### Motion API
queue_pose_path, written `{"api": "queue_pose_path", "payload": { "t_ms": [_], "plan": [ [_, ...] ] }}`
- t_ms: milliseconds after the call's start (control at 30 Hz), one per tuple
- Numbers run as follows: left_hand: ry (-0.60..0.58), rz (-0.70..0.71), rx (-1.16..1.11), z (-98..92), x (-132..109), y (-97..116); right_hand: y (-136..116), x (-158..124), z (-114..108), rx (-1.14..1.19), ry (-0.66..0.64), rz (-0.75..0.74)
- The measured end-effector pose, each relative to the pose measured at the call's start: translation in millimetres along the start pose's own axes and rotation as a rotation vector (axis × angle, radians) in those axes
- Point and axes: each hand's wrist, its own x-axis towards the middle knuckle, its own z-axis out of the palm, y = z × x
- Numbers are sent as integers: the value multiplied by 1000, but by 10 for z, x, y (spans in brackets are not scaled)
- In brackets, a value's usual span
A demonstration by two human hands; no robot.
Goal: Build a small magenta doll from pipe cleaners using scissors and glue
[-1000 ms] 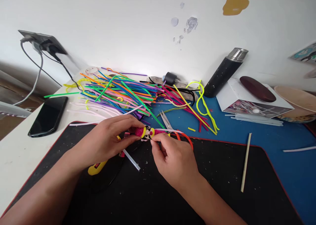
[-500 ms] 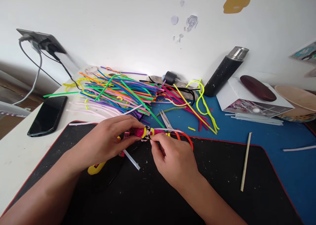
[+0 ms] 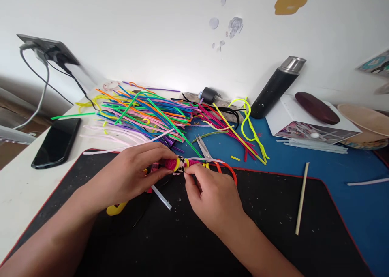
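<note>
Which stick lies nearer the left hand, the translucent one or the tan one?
The translucent stick, which slants just below the left hand in the picture. The tan stick lies off to the right, beyond the right hand.

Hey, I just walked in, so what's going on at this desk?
A person holds a small pink, yellow and black craft piece above a black mat. The left hand grips its pink part, and the right hand pinches at its middle. Scissors lie just beyond the right hand, with a heap of colorful pipe cleaners behind.
</note>
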Motion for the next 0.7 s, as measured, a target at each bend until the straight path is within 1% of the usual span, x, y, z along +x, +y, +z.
{"api": "queue_pose_path", "payload": {
  "t_ms": [700],
  "plan": [
    [-1, -11, 27, 8, -9, 28, 0, -7, 3, 7, -35, 26]
  ]
}}
